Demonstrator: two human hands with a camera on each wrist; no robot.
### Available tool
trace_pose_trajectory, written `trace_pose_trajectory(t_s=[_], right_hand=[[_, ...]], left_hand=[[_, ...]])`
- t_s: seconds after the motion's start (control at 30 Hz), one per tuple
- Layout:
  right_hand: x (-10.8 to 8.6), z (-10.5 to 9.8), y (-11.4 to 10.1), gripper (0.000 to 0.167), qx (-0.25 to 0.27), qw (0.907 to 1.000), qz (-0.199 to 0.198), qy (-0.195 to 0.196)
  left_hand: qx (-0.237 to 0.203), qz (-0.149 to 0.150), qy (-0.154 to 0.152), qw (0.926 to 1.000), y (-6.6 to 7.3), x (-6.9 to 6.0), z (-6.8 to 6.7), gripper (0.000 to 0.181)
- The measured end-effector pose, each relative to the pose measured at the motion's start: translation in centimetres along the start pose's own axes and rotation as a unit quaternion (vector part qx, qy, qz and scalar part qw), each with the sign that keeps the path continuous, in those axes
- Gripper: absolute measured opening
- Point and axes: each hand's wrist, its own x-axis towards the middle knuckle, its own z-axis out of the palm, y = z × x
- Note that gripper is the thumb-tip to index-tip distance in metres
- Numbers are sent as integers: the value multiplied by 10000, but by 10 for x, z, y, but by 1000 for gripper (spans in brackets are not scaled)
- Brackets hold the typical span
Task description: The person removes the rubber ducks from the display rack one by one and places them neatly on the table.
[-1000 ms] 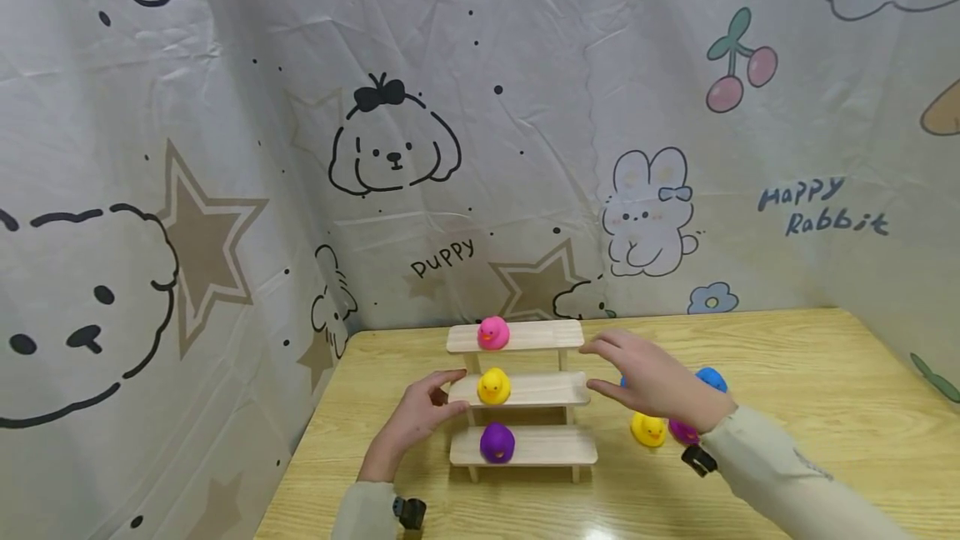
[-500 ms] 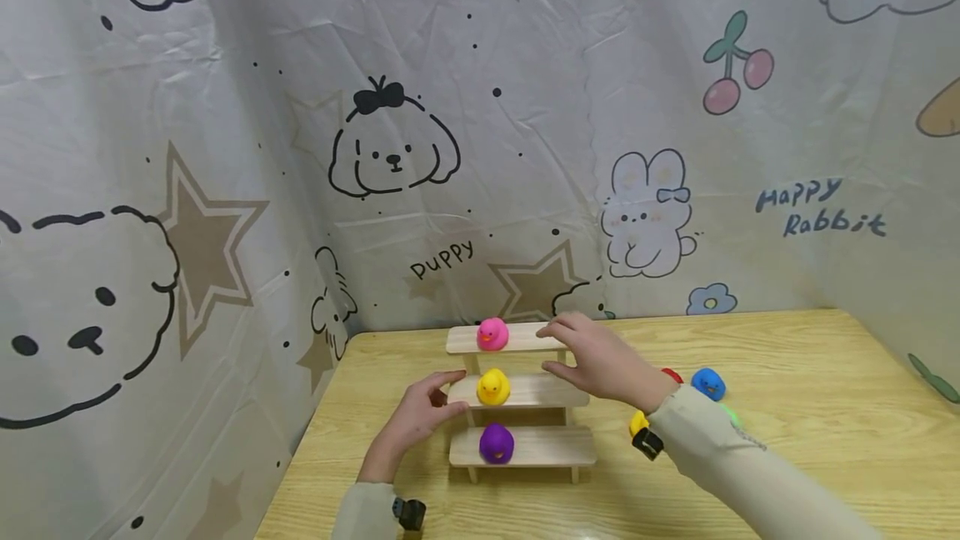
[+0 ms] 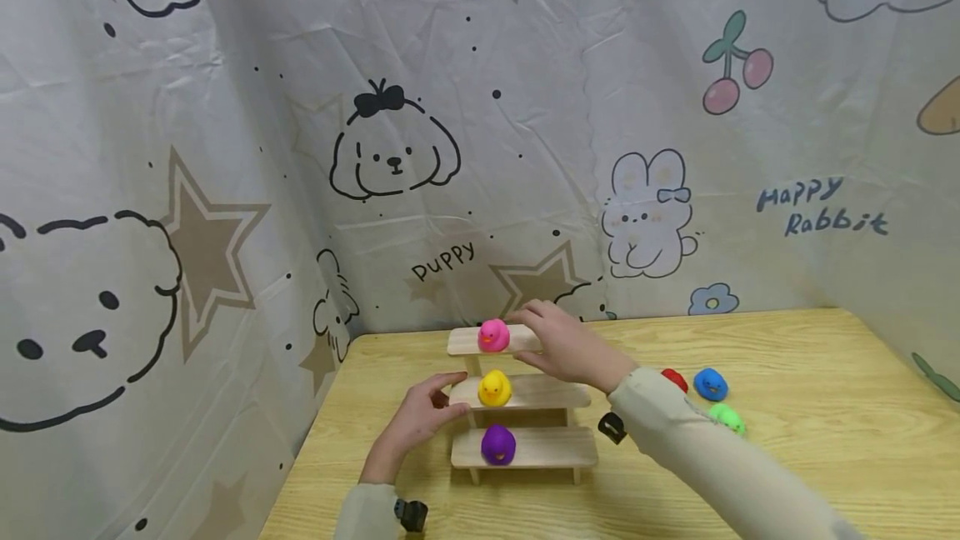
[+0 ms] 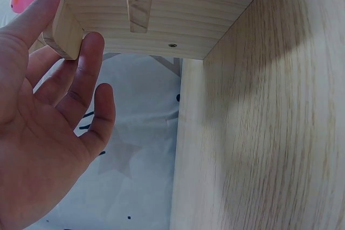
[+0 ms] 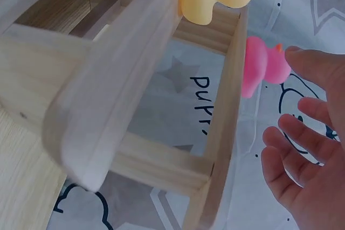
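Pale-wood three-tier stand (image 3: 551, 391), pinched at left by the left hand (image 3: 418, 413): pink toy duck (image 3: 494, 336), yellow duck (image 3: 495, 388) and purple duck (image 3: 498, 446) are shelved, top to bottom; red toy (image 3: 676, 379), blue duck (image 3: 710, 384) and green duck (image 3: 727, 417) are left on the bench (image 3: 817, 382), right. The right hand (image 3: 568, 344), loosely spread, empty, has been brought leftward beside the topmost duck.

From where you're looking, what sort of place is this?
Probably an indoor play or filming corner: a wooden table backed by a cartoon-print cloth, with toy ducks on a small three-tier shelf.
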Motion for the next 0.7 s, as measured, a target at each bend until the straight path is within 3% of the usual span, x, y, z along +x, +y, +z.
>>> trace_pose_trajectory(t_s=[0.37, 0.7], right_hand=[[16, 16, -5, 49, 218, 9994, 262, -16], [20, 31, -1, 44, 581, 9969, 484, 216]], left_hand=[[-34, 189, -31, 9998, -2, 0, -1, 54], [5, 79, -42, 10000, -2, -1, 0, 55]])
